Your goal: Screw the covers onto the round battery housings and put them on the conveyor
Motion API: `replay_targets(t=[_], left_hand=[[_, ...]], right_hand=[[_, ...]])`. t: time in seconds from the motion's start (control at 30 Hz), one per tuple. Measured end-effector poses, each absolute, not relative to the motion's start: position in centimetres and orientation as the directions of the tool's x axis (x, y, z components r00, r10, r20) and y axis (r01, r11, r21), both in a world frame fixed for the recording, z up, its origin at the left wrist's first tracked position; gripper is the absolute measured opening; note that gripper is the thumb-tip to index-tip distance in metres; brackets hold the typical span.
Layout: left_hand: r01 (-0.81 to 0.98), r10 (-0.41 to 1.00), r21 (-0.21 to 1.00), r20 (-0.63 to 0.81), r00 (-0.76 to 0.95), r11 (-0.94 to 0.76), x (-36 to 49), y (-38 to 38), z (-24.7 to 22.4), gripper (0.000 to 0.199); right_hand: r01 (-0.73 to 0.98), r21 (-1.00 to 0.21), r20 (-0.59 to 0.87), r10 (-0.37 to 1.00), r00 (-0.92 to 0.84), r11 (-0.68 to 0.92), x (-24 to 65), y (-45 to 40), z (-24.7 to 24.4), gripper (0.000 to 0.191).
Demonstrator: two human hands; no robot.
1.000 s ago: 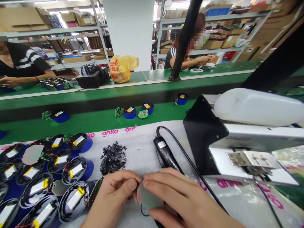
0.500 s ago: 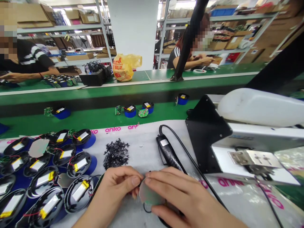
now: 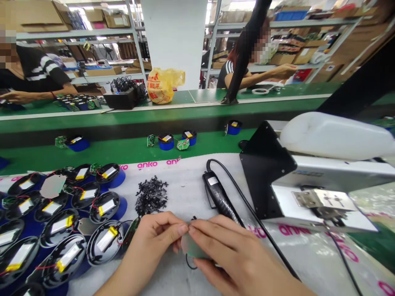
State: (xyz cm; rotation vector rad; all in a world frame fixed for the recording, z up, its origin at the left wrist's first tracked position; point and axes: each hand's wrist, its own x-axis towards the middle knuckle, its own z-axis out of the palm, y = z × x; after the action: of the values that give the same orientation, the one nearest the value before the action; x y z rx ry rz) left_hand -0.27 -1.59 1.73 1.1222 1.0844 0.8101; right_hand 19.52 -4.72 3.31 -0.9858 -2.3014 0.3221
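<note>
- Your right hand [image 3: 230, 248] is partly curled, fingers over the thin plate [image 3: 191, 247], thumb below, keeping hold of it.
- Your left hand [image 3: 157, 238] has thumb and forefinger pinched together at the plate's upper left edge; you can't tell what, if anything, is between them.
- The plate lies between your hands, left of your right palm, roundish, its long axis unclear.

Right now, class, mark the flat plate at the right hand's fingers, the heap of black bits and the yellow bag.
Flat plate [image 3: 193, 247]: head view, its uncovered face.
Heap of black bits [image 3: 151, 196]: head view, mid-heap.
Yellow bag [image 3: 161, 89]: head view, its rounded body.
</note>
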Motion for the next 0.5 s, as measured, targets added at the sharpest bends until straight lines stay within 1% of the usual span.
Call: replay_targets(t=[0.07, 0.1, 0.13, 0.2, 0.27, 0.3, 0.33, 0.4, 0.47, 0.5], left_hand=[[0.037, 0.929, 0.97, -0.242, 0.281, 0.242, -0.1, -1.7, 1.7, 0.021], [0.041, 0.93, 0.974, -0.224, 0.291, 0.222, -0.1, -1.7, 1.6, 0.023], [0.035, 0.928, 0.979, -0.2, 0.314, 0.199, -0.1, -1.7, 1.5, 0.027], [0.028, 0.92, 0.989, -0.147, 0.363, 0.147, -0.1, -1.9, 1.4, 0.034], [0.059, 0.935, 0.996, -0.087, 0.344, 0.07, -0.2, -2.2, 1.3, 0.035], [0.099, 0.945, 0.995, -0.052, 0.323, 0.021, -0.3, -2.5, 1.2, 0.037], [0.145, 0.951, 0.989, -0.016, 0.31, -0.031, -0.4, -2.7, 1.1, 0.044], [0.204, 0.934, 0.972, 0.04, 0.355, -0.119, -0.5, -3.3, 0.9, 0.072], [0.242, 0.892, 0.961, 0.008, 0.453, -0.132, -0.4, -3.7, 0.7, 0.103], [0.266, 0.875, 0.957, -0.025, 0.483, -0.119, -0.2, -3.8, 0.6, 0.115]], right_hand=[[0.577, -0.41, 0.462, 0.706, -0.537, 0.707, 19.4, -4.8, 3.2, 0.028], [0.586, -0.422, 0.457, 0.721, -0.521, 0.692, 19.4, -4.9, 3.3, 0.03], [0.6, -0.452, 0.429, 0.751, -0.502, 0.66, 19.5, -4.9, 3.5, 0.034], [0.625, -0.528, 0.331, 0.817, -0.472, 0.575, 19.9, -4.9, 4.1, 0.05], [0.627, -0.588, 0.228, 0.848, -0.478, 0.511, 20.3, -5.0, 5.0, 0.065], [0.625, -0.605, 0.194, 0.853, -0.485, 0.493, 20.5, -5.0, 5.6, 0.069], [0.625, -0.613, 0.168, 0.853, -0.494, 0.483, 20.7, -5.1, 6.1, 0.069], [0.644, -0.605, 0.13, 0.855, -0.502, 0.469, 21.0, -5.3, 7.0, 0.061], [0.664, -0.584, 0.123, 0.86, -0.496, 0.467, 21.2, -5.5, 7.4, 0.05], [0.661, -0.577, 0.141, 0.856, -0.498, 0.48, 21.3, -5.7, 7.5, 0.046]])
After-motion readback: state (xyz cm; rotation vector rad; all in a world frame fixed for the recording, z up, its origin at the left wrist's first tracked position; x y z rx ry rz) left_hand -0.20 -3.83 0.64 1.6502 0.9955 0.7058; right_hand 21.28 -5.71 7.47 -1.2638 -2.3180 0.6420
